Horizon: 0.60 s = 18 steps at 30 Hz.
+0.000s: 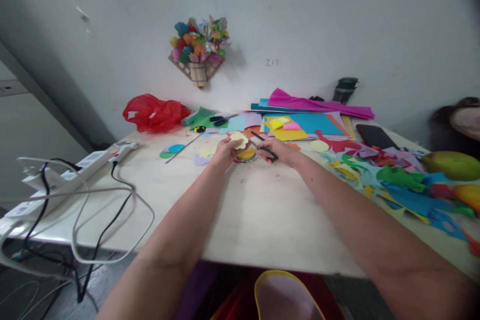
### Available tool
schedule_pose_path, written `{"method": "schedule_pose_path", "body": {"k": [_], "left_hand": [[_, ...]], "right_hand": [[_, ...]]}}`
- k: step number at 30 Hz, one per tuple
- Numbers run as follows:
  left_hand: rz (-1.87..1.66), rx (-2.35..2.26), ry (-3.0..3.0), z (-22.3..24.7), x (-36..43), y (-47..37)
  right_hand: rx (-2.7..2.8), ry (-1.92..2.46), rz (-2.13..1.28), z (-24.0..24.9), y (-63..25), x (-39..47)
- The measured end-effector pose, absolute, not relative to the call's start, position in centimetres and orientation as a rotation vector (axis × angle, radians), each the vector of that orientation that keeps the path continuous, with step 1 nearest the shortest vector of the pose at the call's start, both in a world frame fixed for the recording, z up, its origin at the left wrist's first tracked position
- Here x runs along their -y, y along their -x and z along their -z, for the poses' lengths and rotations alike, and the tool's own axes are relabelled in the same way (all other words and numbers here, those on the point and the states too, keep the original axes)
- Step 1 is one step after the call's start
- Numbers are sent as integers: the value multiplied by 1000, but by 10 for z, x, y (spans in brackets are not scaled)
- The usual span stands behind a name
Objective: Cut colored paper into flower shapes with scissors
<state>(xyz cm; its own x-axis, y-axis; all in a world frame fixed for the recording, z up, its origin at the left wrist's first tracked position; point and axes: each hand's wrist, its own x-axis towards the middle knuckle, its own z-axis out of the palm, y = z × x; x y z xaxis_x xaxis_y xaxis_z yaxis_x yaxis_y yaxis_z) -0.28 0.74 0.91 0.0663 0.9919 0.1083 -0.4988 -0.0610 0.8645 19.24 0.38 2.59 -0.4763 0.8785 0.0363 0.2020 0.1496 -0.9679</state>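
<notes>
Between its fingers my left hand (224, 153) pinches a pale yellow paper flower (240, 140) with a scalloped edge. My right hand (279, 152) is closed round the dark handles of a pair of scissors (257, 136), whose blades are spread apart and point toward the flower. Just below the two hands, a small stack of round paper pieces (246, 154) lies on the table, yellow on top. More pale paper cutouts (205, 150) lie left of my left hand.
Paper scraps (405, 180) cover the table's right side, near a phone (375, 136) and a mango (450, 165). Coloured sheets (311, 122), spare scissors (222, 120) and a red plastic bag (153, 112) lie along the back. Power strips (88, 162) with tangled cables occupy the left.
</notes>
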Motion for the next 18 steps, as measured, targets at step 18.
{"method": "schedule_pose_path", "body": {"k": [18], "left_hand": [[-1364,-709,-929,-8,-8,4]], "right_hand": [[1796,1060,-1342,-23,-194,-7]]}}
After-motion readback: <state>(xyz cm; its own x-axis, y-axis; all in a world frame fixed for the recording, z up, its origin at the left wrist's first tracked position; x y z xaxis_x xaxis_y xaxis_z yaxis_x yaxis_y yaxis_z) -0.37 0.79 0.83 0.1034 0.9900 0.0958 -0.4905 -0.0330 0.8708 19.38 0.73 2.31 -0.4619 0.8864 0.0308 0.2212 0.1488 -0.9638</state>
